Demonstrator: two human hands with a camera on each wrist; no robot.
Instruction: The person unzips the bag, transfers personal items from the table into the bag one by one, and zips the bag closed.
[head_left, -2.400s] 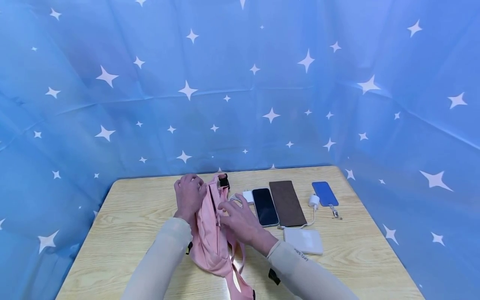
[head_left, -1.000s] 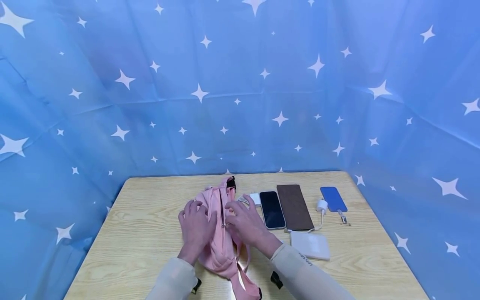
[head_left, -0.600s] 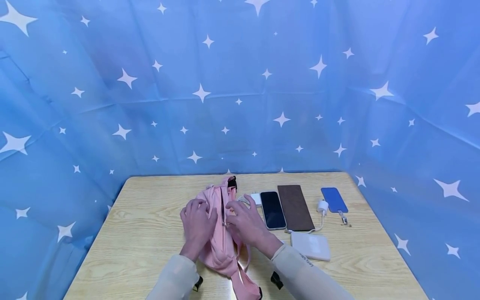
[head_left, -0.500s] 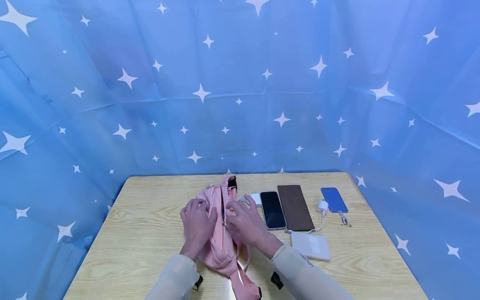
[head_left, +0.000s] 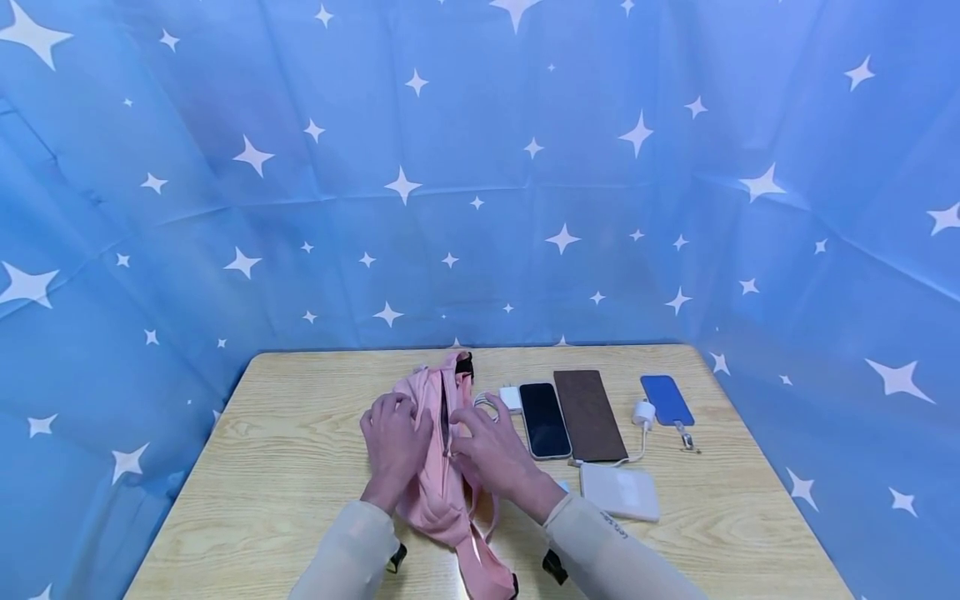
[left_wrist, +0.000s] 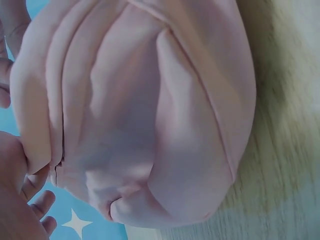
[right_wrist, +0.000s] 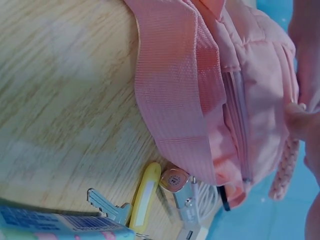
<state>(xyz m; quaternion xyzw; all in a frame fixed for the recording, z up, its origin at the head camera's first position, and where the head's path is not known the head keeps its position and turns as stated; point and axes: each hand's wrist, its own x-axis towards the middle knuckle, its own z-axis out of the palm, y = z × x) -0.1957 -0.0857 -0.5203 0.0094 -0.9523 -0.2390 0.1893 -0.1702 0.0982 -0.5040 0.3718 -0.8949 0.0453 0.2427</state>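
Observation:
A pink waist bag (head_left: 431,492) lies lengthwise on the table, its top zip (head_left: 445,408) parted to show a narrow dark gap. My left hand (head_left: 395,446) grips the bag's left side. In the left wrist view that hand (left_wrist: 20,185) pinches a fold of cloth between thumb and fingers. My right hand (head_left: 497,454) pinches the edge right of the gap, close to the zip's lower end. In the right wrist view a braided pink zipper pull (right_wrist: 286,170) sticks out below my thumb (right_wrist: 300,122). The inside of the bag is hidden.
To the right lie a white charger (head_left: 511,398), a phone (head_left: 545,421), a brown booklet (head_left: 590,415), a plug adapter (head_left: 643,412), a blue card holder (head_left: 667,400) and a white slab (head_left: 619,492). A key (right_wrist: 109,207), yellow tag (right_wrist: 145,197) and printed packet (right_wrist: 60,225) lie nearby.
My left hand has come back from the bag's far end to its middle. The right hand has stayed by the zip. The dark gap looks slightly wider than half a second ago.

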